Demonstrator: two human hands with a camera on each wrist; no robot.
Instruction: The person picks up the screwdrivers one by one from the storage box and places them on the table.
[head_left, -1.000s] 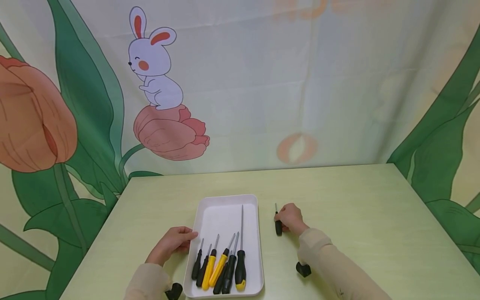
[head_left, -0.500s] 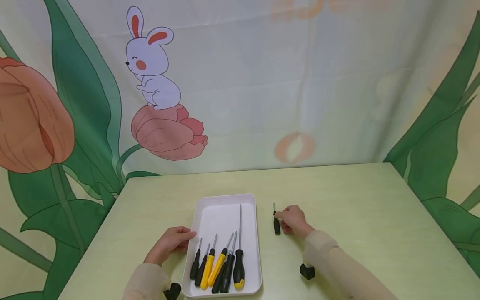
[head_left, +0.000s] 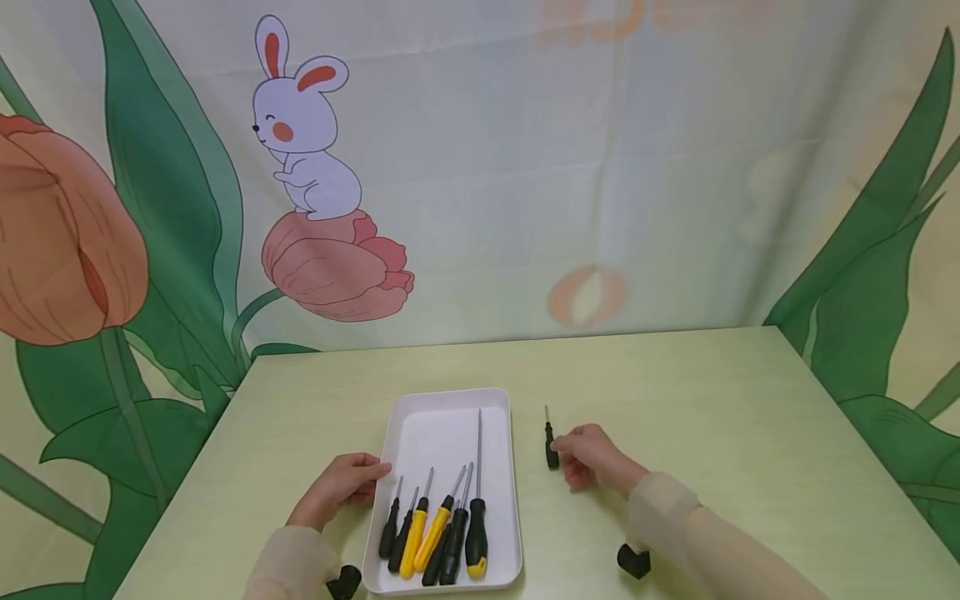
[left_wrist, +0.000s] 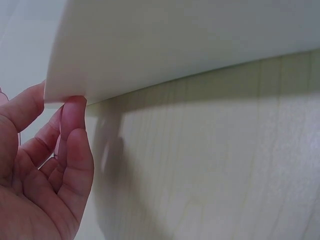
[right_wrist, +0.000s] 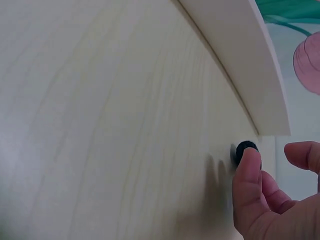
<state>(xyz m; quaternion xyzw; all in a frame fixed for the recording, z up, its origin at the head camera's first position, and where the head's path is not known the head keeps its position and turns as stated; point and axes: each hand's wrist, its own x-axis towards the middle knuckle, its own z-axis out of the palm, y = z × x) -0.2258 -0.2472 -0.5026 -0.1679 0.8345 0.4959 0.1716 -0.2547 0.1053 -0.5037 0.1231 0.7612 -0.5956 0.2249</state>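
The small screwdriver I was watching had a slim black handle and a short thin shaft pointing away; it lay on the surface just left of my right hand, whose thumb and fingers stood spread by the handle, contact unclear to me. My left hand pinched the near rim of the white tray, which held seven screwdrivers, five black-handled, two yellow. Since half a second earlier, the right hand had slid back and rightward; the small screwdriver hadn't moved.
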